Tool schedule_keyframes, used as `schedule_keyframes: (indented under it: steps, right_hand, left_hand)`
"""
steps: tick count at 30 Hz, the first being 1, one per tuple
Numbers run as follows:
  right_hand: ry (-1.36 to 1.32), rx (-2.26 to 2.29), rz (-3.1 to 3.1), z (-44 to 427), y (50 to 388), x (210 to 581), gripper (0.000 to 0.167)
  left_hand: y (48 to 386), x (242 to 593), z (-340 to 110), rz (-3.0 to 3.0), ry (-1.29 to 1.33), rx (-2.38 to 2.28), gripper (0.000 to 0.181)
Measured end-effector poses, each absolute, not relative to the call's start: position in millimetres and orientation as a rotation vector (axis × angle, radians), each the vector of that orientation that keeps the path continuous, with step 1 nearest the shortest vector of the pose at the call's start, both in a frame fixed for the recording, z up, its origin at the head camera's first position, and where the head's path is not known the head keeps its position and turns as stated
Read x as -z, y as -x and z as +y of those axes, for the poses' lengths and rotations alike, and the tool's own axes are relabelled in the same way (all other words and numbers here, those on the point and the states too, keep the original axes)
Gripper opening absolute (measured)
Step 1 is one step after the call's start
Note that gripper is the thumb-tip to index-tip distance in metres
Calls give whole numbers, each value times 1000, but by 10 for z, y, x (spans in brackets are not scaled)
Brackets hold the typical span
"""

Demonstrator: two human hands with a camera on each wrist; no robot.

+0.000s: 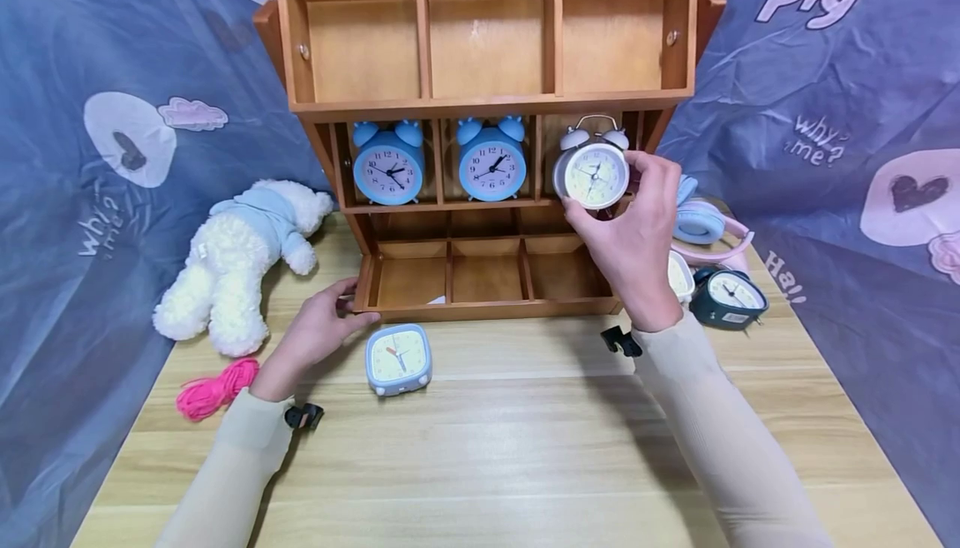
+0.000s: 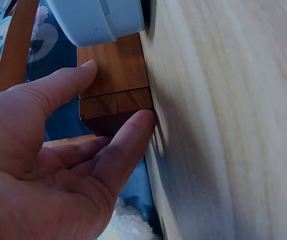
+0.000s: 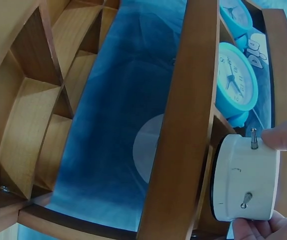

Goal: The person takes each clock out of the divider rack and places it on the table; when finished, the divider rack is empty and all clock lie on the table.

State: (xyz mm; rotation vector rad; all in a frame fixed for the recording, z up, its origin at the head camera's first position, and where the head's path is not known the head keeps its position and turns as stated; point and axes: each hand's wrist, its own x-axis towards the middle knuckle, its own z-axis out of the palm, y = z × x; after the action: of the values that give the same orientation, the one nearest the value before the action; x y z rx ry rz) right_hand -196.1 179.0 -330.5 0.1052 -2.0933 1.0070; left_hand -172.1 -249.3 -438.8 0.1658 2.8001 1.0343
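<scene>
A white twin-bell alarm clock (image 1: 596, 175) is at the right compartment of the wooden shelf's (image 1: 491, 311) middle tier. My right hand (image 1: 637, 236) grips it by its sides between thumb and fingers; its back and feet (image 3: 254, 139) show in the right wrist view. With the thumb on the front and fingers at the end and underside, my left hand (image 1: 318, 327) holds the shelf's lower left corner (image 2: 116, 102). Two blue twin-bell alarm clocks, one at left (image 1: 388, 166) and one in the middle (image 1: 492, 166), stand in the same tier. A square blue clock (image 1: 399, 359) sits on the table near my left hand.
A white plush toy (image 1: 240, 252) in blue and a pink yarn bundle (image 1: 217, 388) lie at left. At right are a dark green clock (image 1: 729, 298), pink and blue headphones (image 1: 701, 223) and a partly hidden white clock (image 1: 680, 277). A printed blue cloth (image 1: 825, 132) hangs behind.
</scene>
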Motion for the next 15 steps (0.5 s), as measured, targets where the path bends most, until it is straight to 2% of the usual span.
schedule_keyframes:
  steps: [15]
  right_hand:
    - [-132,-991,-2116,1786,1724,3306,75]
  left_hand:
    - [1716,4377,-2478,2787,-158,-1037,82]
